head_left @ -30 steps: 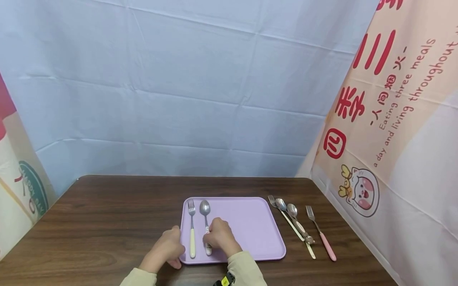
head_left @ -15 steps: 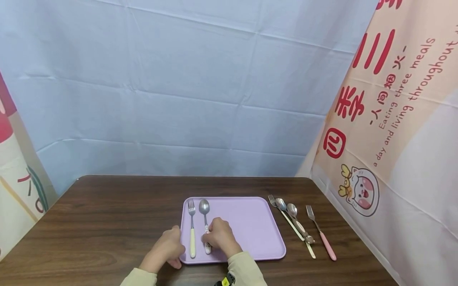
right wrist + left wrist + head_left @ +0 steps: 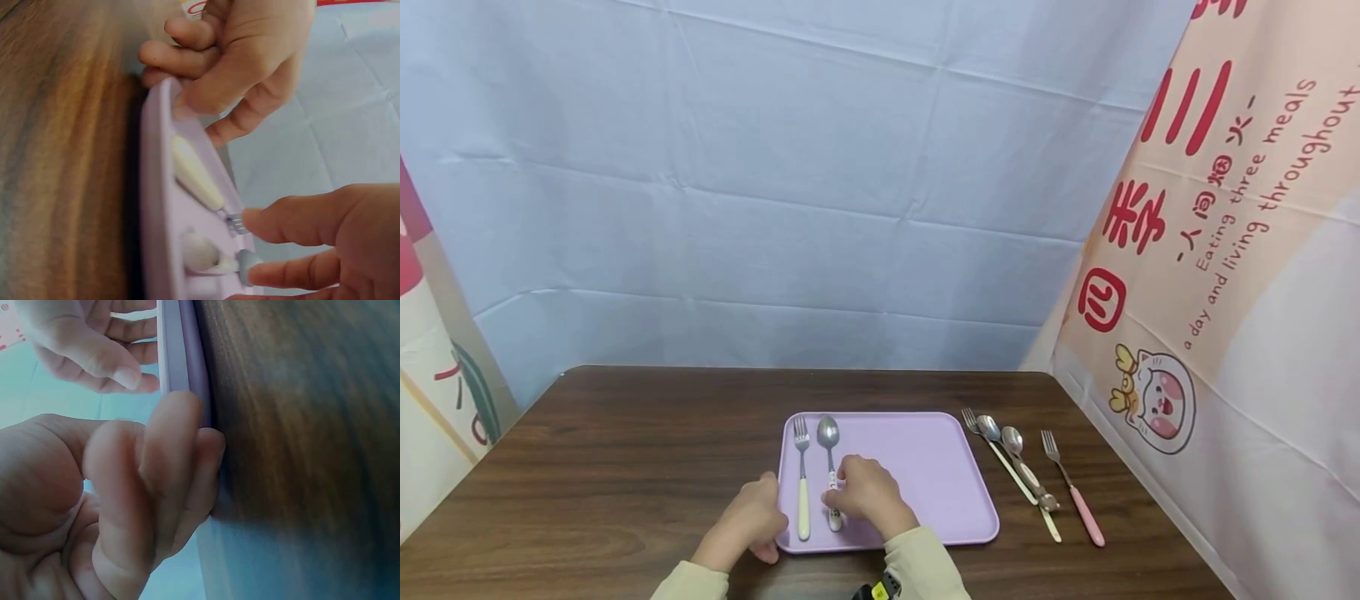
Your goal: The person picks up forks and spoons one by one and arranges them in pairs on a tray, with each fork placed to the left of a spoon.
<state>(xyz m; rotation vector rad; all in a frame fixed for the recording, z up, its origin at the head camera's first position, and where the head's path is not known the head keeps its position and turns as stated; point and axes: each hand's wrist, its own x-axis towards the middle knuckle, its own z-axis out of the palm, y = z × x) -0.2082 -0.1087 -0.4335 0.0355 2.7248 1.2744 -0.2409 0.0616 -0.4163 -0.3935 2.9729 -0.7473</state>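
Observation:
A lilac tray [image 3: 917, 479] lies on the table with a fork [image 3: 803, 500] and a spoon [image 3: 828, 431] set side by side along its left part. The fork has a cream handle; the spoon's handle is white and patterned. At the tray's near left corner, my left hand [image 3: 748, 517] grips the rim, thumb over the inside and fingers outside, as the right wrist view shows. My right hand [image 3: 868, 493] hovers around the spoon's handle with thumb and fingers apart. Its fingers [image 3: 300, 222] look straight in the right wrist view, and the spoon lies on the tray.
Right of the tray on the dark wooden table [image 3: 647, 467] lie another fork [image 3: 970, 421], two spoons, one of them marked here [image 3: 988, 428], and a pink-handled fork [image 3: 1084, 508]. Some of their handles cross. A pale cloth [image 3: 775, 208] hangs behind the table.
The spoon has shifted slightly away and to the left on the tray. My right hand's fingers have loosened from its handle. The left hand stays at the tray's corner.

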